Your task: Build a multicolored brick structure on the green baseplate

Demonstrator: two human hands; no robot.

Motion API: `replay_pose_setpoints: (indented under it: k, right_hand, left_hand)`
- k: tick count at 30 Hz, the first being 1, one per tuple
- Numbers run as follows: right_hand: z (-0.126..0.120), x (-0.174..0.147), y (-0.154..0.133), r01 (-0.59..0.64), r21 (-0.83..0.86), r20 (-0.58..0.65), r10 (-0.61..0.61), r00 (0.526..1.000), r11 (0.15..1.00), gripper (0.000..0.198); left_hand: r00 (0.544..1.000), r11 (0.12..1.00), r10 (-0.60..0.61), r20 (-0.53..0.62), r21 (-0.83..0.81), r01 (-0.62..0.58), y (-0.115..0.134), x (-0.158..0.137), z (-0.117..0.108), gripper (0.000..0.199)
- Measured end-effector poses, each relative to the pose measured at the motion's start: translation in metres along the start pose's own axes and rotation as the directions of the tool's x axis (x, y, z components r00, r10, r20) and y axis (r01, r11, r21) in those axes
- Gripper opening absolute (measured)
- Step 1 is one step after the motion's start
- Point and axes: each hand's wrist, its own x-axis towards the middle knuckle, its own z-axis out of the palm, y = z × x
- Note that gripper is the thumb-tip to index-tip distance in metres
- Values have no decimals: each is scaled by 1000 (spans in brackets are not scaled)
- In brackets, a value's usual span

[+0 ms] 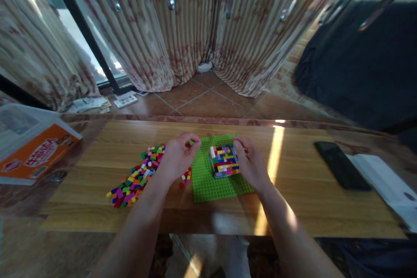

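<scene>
A green studded baseplate [208, 184] lies on the wooden table. On it stands a low block build [224, 163] of many-coloured toy bricks in rows. My right hand [252, 163] is closed at the right side of the build, thumb and fingers curled against its edge and partly hiding it. My left hand [180, 156] hovers over the left edge of the baseplate, thumb and fingertips pinched together; what is between them, if anything, is too small to make out. Left of it spreads a pile of loose coloured bricks [135, 184], partly covered by my left hand and forearm.
A few stray bricks [186, 177] lie between the pile and baseplate. An orange-labelled clear plastic box [39, 152] stands at the far left. A dark phone [342, 165] and a white box [387, 186] lie at the right. Striped curtains [182, 30] hang beyond the table.
</scene>
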Motion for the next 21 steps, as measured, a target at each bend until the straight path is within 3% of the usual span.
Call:
replay_pose_setpoints:
  k: [3,5,15,21]
  right_hand:
    - [0,3,-3,-84,128,-64,93,994,988,43]
    - [2,4,-3,-109,198,-86,128,988,974,43]
    - [11,8,7,-194,457,-82,258,963,868,43]
    - [8,7,5,-199,441,-55,248,967,875,38]
  left_hand:
    - [990,982,134,-54,-129,-140,19,-3,14,14]
    - [985,974,151,-78,-160,-161,30,-2,26,13]
    - [988,982,153,-34,-107,-156,46,11,75,10]
    - [1000,986,23,-14,-166,-25,45,15,84,13]
